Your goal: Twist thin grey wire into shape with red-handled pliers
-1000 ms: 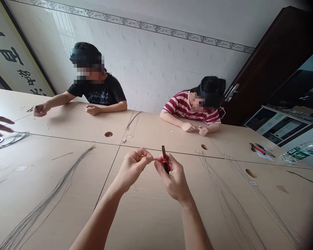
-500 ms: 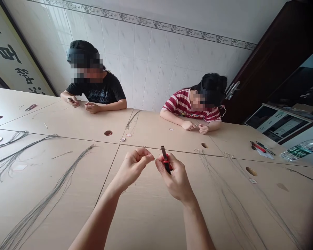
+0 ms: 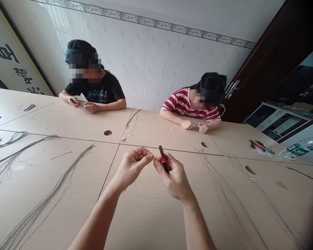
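My left hand (image 3: 135, 165) is closed in a pinch, thumb against index finger, on the end of a thin cord. A fine strand of it shows by the knuckles and below the palm. My right hand (image 3: 173, 173) is wrapped around small pliers (image 3: 162, 153) with red on the handles, their dark jaws pointing up and away from me. Its thumb and index finger also pinch close to my left fingertips, almost touching them. Whatever tiny piece sits between the two pinches is too small to make out. Both hands are held above the table (image 3: 146, 215).
Bundles of grey cords (image 3: 59, 184) lie on the left, and more fine cords (image 3: 224, 194) on the right. Two people sit opposite, a black sleeve (image 3: 117, 90) and a striped sleeve (image 3: 172, 102) showing. Red-handled pliers (image 3: 257, 146) and a water bottle (image 3: 301, 147) are at right.
My right thumb and fingers have shifted slightly left towards my left fingertips, and the pliers have tilted a little with them. My left hand has hardly moved.
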Demonstrator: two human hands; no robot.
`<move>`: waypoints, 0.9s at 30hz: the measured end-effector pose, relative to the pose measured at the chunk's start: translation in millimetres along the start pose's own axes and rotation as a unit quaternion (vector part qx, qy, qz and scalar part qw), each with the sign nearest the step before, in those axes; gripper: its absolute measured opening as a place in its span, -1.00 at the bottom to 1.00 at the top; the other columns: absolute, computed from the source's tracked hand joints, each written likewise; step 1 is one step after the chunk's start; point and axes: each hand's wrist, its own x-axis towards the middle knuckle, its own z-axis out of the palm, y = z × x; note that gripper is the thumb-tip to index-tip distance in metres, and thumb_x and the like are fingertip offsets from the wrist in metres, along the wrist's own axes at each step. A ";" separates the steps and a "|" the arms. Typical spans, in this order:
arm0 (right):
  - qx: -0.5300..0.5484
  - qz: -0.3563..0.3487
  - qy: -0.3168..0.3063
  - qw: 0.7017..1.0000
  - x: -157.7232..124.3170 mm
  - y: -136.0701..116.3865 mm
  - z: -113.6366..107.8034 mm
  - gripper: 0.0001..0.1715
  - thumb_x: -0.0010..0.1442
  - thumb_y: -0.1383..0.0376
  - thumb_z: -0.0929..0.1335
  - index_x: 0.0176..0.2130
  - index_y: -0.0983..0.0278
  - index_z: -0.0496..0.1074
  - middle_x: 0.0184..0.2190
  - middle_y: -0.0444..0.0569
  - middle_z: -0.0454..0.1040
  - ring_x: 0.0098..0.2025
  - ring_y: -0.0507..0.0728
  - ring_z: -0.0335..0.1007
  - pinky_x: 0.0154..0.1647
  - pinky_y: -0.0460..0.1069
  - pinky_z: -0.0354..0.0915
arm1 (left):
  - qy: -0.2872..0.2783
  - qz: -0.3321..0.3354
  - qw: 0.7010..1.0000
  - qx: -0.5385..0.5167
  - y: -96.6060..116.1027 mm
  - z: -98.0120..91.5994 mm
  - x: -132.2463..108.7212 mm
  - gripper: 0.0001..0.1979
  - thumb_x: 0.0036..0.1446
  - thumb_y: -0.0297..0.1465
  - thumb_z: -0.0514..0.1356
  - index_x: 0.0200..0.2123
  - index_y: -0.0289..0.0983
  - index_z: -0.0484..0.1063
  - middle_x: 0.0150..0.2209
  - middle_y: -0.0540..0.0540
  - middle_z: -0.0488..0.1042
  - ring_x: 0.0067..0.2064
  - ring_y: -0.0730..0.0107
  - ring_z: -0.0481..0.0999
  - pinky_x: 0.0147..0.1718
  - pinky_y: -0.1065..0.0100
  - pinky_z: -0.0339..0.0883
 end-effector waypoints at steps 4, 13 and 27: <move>0.000 -0.002 0.008 1.000 0.5 1.5 -0.3 -0.77 0.29 0.20 0.28 -0.38 0.24 0.23 -0.54 -0.22 0.15 -0.51 -0.02 0.02 -0.49 -0.10 0.05 | -0.010 0.000 1.000 -0.002 -1.0 0.5 0.7 -0.72 0.17 -0.19 0.21 -0.41 -0.29 0.39 -0.61 0.14 0.11 -0.59 0.63 -0.07 -0.64 0.47 -0.16; -0.068 -0.011 0.025 0.997 -0.4 8.9 -7.5 -0.77 0.29 0.18 0.27 -0.37 0.23 0.22 -0.49 -0.19 0.18 -0.47 0.02 0.09 -0.42 -0.08 0.12 | 0.000 0.042 0.988 -0.145 0.7 -12.5 -0.2 -0.76 0.23 -0.25 0.18 -0.13 -0.23 0.52 -0.05 -0.12 0.53 0.07 0.27 0.44 0.09 0.31 0.29; -0.260 0.003 0.201 0.944 7.1 38.0 -43.7 -0.75 0.27 0.14 0.24 -0.37 0.24 0.26 -0.51 -0.10 0.29 -0.45 0.10 0.18 -0.41 -0.03 0.13 | 0.225 0.101 0.937 -0.249 34.9 -96.1 -39.4 -0.75 0.18 -0.33 0.12 -0.54 -0.20 0.42 -0.53 0.07 0.44 -0.31 0.49 0.48 -0.26 0.46 0.45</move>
